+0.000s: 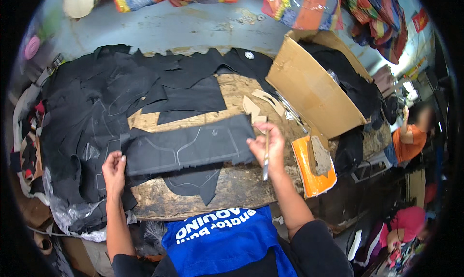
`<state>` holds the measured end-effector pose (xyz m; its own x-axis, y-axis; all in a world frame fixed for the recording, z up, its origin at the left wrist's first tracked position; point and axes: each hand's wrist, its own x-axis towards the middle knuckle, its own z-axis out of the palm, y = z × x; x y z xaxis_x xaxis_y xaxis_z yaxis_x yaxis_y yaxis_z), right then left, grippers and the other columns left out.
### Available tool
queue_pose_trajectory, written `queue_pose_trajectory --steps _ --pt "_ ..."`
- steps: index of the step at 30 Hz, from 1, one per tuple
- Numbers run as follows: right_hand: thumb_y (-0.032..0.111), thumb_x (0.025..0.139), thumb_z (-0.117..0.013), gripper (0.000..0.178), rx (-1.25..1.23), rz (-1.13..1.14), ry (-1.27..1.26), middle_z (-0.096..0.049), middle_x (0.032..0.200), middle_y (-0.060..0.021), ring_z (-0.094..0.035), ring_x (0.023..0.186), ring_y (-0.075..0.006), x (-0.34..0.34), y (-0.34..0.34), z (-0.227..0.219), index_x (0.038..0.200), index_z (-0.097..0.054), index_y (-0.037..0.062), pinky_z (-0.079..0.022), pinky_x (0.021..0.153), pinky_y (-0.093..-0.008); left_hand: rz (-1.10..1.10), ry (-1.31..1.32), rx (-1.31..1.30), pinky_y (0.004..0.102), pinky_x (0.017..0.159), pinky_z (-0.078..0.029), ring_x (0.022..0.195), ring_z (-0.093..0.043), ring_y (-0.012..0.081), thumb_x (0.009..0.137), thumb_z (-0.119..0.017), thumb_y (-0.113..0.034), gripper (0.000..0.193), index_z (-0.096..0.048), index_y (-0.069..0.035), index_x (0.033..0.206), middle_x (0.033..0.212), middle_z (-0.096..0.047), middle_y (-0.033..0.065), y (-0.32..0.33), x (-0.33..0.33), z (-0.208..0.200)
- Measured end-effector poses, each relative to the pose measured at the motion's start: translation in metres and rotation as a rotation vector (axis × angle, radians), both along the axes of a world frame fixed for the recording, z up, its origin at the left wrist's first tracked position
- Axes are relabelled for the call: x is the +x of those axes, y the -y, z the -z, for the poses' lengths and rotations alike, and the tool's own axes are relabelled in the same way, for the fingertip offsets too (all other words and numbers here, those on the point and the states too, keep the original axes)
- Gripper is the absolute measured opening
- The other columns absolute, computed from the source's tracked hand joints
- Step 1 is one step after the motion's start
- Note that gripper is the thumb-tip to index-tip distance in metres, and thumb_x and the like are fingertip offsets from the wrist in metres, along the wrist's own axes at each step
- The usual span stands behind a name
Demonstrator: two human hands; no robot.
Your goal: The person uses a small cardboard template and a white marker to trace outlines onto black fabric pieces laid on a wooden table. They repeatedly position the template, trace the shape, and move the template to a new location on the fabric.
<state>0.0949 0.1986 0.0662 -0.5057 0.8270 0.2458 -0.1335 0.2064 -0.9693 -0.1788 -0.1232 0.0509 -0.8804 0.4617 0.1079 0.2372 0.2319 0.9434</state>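
A long strip of black fabric with pale drawn pattern outlines is stretched between my hands above the worn wooden table. My left hand pinches its left end, where a small edge is folded up. At the right end, the fingers of my right hand are closed on the fabric's edge. A slim pen is also in my right hand, pointing down toward me. Beneath the strip lies another black piece with drawn outlines, partly covered.
Black fabric pieces are heaped at the left and back. Cardboard templates lie beyond my right hand, near a cardboard box holding black material. An orange-and-white packet sits at the right edge. Two people are farther right.
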Motion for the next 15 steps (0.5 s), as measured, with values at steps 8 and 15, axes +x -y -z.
queue_pose_trajectory --steps 8,15 --pt "0.005 0.071 -0.069 0.014 0.244 0.014 0.4 -0.061 0.066 -0.0119 -0.06 0.058 -0.0201 0.049 0.01 0.052 0.082 -0.061 0.0024 -0.046 0.054 -0.0312 -0.068 -0.036 -0.277 0.0174 0.057 -0.037 0.063 -0.043 0.0022 0.084 -0.061 -0.003 0.01 -0.059 0.003 0.091 0.071 -0.052 -0.0038 0.028 0.022 0.039" --pt "0.01 0.07 -0.073 0.02 0.81 0.254 0.651 -0.063 0.089 -0.0146 -0.057 0.09 -0.0331 0.026 -0.078 0.053 0.085 -0.062 0.0036 -0.048 0.076 -0.038 -0.09 -0.017 -0.249 0.017 0.056 -0.035 0.063 -0.041 0.0018 0.086 -0.06 -0.005 0.011 -0.059 0.004 0.092 0.072 -0.05 -0.0049 0.024 0.025 0.04"
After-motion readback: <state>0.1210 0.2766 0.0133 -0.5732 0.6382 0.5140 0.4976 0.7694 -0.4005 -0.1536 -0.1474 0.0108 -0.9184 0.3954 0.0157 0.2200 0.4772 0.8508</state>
